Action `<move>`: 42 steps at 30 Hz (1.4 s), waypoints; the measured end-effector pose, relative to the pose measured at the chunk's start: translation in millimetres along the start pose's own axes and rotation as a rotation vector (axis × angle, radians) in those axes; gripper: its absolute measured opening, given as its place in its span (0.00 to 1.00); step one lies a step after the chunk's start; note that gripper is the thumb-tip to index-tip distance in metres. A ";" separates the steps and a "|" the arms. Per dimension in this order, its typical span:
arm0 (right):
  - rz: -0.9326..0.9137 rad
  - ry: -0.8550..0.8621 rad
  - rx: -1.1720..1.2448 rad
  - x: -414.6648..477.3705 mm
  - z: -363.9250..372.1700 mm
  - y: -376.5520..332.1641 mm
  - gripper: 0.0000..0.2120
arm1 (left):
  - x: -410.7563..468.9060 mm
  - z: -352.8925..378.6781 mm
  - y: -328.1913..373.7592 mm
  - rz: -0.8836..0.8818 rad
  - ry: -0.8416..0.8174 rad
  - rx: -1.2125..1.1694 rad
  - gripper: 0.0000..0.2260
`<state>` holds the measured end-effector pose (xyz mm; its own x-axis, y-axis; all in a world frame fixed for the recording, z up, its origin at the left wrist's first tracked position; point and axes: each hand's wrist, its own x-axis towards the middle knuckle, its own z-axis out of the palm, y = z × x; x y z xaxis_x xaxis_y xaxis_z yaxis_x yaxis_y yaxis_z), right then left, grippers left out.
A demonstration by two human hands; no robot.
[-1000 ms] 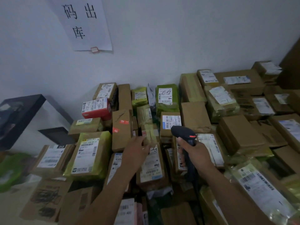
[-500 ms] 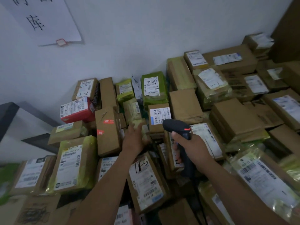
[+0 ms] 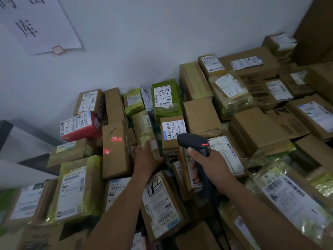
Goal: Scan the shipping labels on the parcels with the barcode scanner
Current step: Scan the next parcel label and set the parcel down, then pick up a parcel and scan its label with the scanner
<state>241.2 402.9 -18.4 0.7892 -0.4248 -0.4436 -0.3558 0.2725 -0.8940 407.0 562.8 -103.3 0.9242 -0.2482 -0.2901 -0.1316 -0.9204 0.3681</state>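
- The pile [image 3: 252, 141] of parcels lay against the wall [image 3: 144, 42], most with white labels facing up; a paper sign [image 3: 36, 24] hung above it at the far left.
- A tall plain box [image 3: 116, 148] with red stickers stood left of centre and showed no label on its visible face; to scan it, it would need turning.
- The left hand [image 3: 146, 156] lay flat and spread among the parcels, palm down, touching the box's right edge and a pale yellow-green packet [image 3: 144, 130]. It gripped nothing. Judged from this, its job was to steady or part parcels so a label lay flat and unshadowed.
- The labelled carton [image 3: 172, 134] just right of that hand faced up, barcodes clear. It looked the nearest target.
- The scanner [image 3: 193, 142] sat in the right hand [image 3: 210, 165], fingers wrapped tight round the handle, head pointing forward over the carton's lower right corner.
- To do the step well, the head should probably tip down and a little left so the beam crosses the whole barcode, held off the label, not on top of it.
- The light was dim and several wraps were glossy, so a slight angle would likely cut glare.
- Parcels to the right, such as the bagged one [image 3: 295, 197], lay label-up and seemed easy to take next without lifting.
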 end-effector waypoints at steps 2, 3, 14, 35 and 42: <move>0.005 -0.001 0.006 -0.9 0.7 -0.8 0.17 | -3.4 -2.2 4.0 -0.030 0.031 -0.059 0.43; 0.007 -0.004 0.008 -1.4 1.2 -1.2 0.17 | -6.4 -3.7 6.6 -0.050 0.058 -0.112 0.43; -0.024 -0.040 -0.011 -20.7 9.8 -12.9 0.17 | -83.4 -75.0 20.5 0.023 0.572 -0.697 0.27; -0.262 -0.135 0.373 -102.0 11.7 -11.4 0.16 | -191.1 -97.5 -2.6 0.105 -0.151 -1.415 0.34; -0.231 -0.103 0.187 -110.8 16.0 -17.4 0.25 | -194.6 -88.0 -11.9 0.112 -0.100 -1.185 0.37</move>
<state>168.0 459.0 47.4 0.8884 -0.4067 -0.2128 -0.0707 0.3369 -0.9389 260.2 648.6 26.5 0.8896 -0.3803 -0.2530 0.2519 -0.0534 0.9663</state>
